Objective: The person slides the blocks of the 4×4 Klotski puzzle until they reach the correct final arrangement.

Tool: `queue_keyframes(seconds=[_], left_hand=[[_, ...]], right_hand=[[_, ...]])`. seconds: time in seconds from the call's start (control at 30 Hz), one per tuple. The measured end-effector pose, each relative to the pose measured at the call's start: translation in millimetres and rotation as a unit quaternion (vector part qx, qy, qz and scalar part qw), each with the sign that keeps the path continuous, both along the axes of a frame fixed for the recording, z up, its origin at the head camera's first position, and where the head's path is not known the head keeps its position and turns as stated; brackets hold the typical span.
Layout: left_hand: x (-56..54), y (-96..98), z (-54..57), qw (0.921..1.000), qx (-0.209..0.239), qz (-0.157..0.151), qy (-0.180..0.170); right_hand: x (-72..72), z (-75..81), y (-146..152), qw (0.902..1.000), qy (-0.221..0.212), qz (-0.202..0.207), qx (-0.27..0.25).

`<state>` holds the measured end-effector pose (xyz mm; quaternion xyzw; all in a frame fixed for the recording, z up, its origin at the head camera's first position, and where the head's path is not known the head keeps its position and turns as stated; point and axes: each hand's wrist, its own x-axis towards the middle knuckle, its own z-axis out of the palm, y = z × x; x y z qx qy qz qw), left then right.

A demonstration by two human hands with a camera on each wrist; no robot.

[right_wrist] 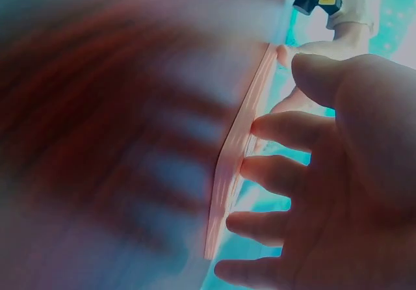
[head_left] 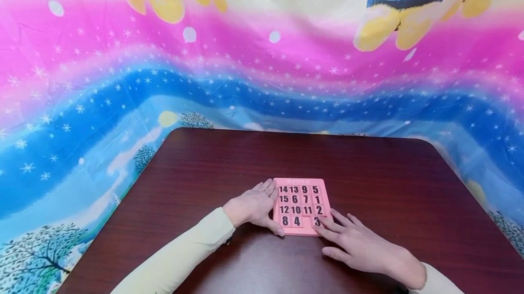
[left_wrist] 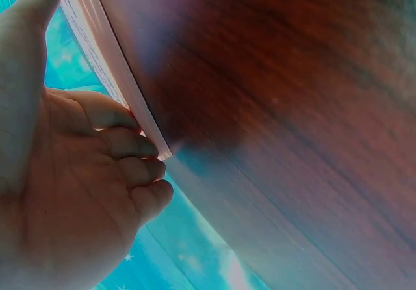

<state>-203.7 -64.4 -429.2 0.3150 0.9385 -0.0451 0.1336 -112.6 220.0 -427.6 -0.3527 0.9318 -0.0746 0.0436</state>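
A pink number sliding puzzle lies flat on the table, its tiles printed in black and set in rows. In the row closest to me, a gap separates the tile marked 4 from the tile marked 3. My left hand braces the puzzle's left side, fingers stretched along that edge and thumb at the near left corner. Over the near right corner reaches my right hand, fingers spread and fingertips at the 3 tile. The right thumb stands off the board, low over the table.
The dark brown wooden table has rounded far corners. Behind it and down its sides hangs a colourful cloth with snowflakes and cartoon figures. Light sleeves cover both forearms.
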Motion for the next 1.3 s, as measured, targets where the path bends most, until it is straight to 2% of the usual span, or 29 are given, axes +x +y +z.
queue_keyframes(seconds=[0.13, 0.33, 0.57, 0.83, 1.3], left_hand=[[0.6, 0.3, 0.8, 1.0000, -0.001, 0.000, 0.001], [-0.7, 3.2, 0.7, 1.0000, 0.004, -0.006, 0.005], [1.0, 1.2, 1.6, 1.0000, -0.006, -0.004, 0.005], [1.3, 0.4, 1.6, 0.9998, -0.009, -0.011, 0.010], [1.5, -0.2, 0.3, 0.9999, -0.008, -0.010, 0.010]], right_hand=[[1.0, 1.1, 10, 0.9998, -0.013, -0.014, 0.003], [1.8, 5.6, 17, 0.9997, 0.013, -0.015, 0.012], [-3.3, 11.1, -2, 0.9996, 0.023, 0.017, 0.005], [-11.3, 5.8, -28, 0.9977, 0.020, 0.062, 0.019], [-16.6, -0.7, -38, 0.9973, 0.003, 0.068, 0.028]])
